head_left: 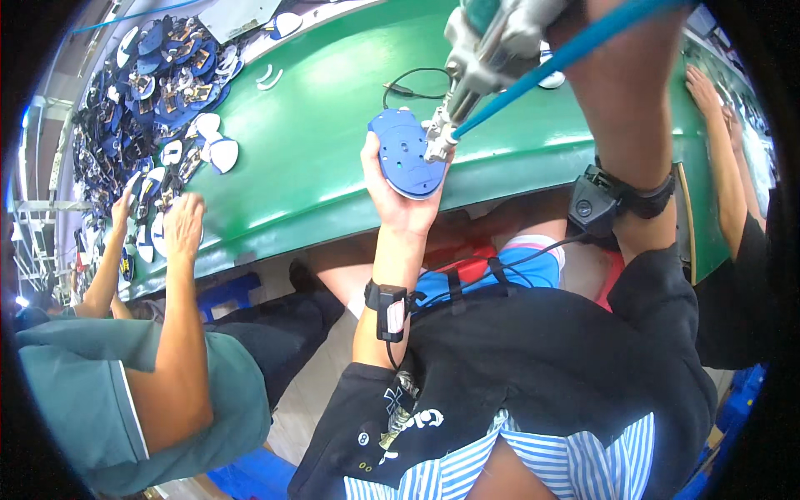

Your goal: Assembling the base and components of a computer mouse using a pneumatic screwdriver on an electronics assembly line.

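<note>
In my left hand [406, 212] lies a blue computer mouse [408, 154], underside up, my fingers and thumb around its edges. Several small holes show in its base, and a dark cable [408, 90] trails from its far end onto the table. A grey metal power screwdriver [479, 62] slants down from the top edge, with a blue tube [567, 62] joined near its nose. That nose meets the right side of the mouse. My right hand [575, 33] is at the screwdriver's upper end, mostly hidden and cut off, closed around it; the fingers do not show.
A green table [308, 125] runs across the front. At its left rises a heap of blue and white mouse parts [158, 75], where a co-worker's hands [183, 221] are. Another person's hand [704, 90] rests at the right. Two white curved strips [268, 79] lie mid-table.
</note>
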`<move>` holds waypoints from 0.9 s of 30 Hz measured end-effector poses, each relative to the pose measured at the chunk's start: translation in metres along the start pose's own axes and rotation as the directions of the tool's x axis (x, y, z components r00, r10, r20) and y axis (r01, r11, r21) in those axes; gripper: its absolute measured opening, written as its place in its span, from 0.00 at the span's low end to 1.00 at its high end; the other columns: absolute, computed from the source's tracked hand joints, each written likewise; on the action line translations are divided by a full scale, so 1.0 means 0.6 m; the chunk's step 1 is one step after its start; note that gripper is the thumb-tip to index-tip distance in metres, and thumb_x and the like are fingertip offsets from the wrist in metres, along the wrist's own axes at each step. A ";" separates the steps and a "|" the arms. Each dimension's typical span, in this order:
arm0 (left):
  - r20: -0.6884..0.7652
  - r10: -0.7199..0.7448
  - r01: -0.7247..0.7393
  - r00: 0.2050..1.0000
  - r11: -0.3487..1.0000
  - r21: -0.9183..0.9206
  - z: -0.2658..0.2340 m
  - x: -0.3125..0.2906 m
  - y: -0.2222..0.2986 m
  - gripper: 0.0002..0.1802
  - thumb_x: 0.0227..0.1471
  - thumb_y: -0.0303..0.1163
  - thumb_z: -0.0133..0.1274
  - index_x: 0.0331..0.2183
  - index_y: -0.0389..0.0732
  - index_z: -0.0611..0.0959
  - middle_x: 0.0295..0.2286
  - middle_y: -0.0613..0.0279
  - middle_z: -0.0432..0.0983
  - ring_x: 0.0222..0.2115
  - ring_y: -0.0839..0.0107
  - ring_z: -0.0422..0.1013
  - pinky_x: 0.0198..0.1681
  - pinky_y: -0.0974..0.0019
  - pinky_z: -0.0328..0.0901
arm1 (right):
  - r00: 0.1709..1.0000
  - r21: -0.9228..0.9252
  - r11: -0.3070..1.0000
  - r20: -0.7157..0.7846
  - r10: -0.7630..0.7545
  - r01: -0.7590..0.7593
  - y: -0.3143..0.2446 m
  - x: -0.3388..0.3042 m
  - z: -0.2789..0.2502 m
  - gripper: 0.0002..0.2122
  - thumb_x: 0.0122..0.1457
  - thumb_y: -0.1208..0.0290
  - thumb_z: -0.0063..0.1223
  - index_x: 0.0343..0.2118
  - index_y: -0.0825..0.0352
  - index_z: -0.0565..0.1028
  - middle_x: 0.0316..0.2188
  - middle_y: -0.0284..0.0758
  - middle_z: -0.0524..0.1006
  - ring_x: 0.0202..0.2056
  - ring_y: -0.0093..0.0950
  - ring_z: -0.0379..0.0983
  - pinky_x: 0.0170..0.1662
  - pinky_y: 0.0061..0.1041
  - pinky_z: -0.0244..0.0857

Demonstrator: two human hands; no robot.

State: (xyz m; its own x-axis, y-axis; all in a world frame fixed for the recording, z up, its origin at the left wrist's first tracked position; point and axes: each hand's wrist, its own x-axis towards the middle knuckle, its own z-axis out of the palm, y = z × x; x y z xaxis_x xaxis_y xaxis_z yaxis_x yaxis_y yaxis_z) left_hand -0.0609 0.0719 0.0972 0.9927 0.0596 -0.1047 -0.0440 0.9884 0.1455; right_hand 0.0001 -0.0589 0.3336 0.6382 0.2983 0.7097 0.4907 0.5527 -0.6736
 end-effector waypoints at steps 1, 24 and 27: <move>0.003 -0.021 0.021 1.000 1.000 -0.014 0.003 -0.001 0.002 0.27 0.61 0.52 0.47 0.49 0.39 0.76 0.46 0.46 0.73 0.43 0.51 0.70 0.50 0.51 0.67 | 0.997 -0.063 0.995 0.002 0.074 -0.074 -0.003 -0.007 0.002 0.12 0.69 0.66 0.44 0.36 0.69 0.74 0.15 0.23 0.59 0.14 0.12 0.55 0.17 0.14 0.51; -0.026 -0.035 0.036 0.999 0.999 0.041 0.021 -0.002 -0.009 0.27 0.60 0.49 0.47 0.50 0.37 0.75 0.44 0.46 0.72 0.43 0.53 0.68 0.48 0.52 0.68 | 0.931 -0.418 0.835 0.222 -0.289 0.359 0.089 -0.040 -0.059 0.13 0.66 0.65 0.52 0.26 0.67 0.71 0.13 0.24 0.61 0.13 0.13 0.57 0.15 0.16 0.49; -0.034 0.017 -0.017 0.999 1.000 0.011 0.000 0.003 0.000 0.28 0.59 0.49 0.47 0.50 0.35 0.75 0.44 0.45 0.71 0.44 0.53 0.67 0.49 0.53 0.67 | 0.993 -0.129 0.986 -0.059 0.098 -0.105 0.013 -0.024 0.007 0.13 0.66 0.68 0.47 0.22 0.63 0.67 0.12 0.22 0.60 0.12 0.13 0.56 0.14 0.16 0.49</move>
State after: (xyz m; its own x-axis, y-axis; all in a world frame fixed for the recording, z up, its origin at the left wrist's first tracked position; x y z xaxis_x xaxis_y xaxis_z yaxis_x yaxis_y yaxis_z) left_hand -0.0592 0.0717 0.0970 0.9874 0.0811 -0.1357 -0.0591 0.9856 0.1584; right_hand -0.0077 -0.0555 0.3188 0.7173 0.3045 0.6266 0.4930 0.4137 -0.7654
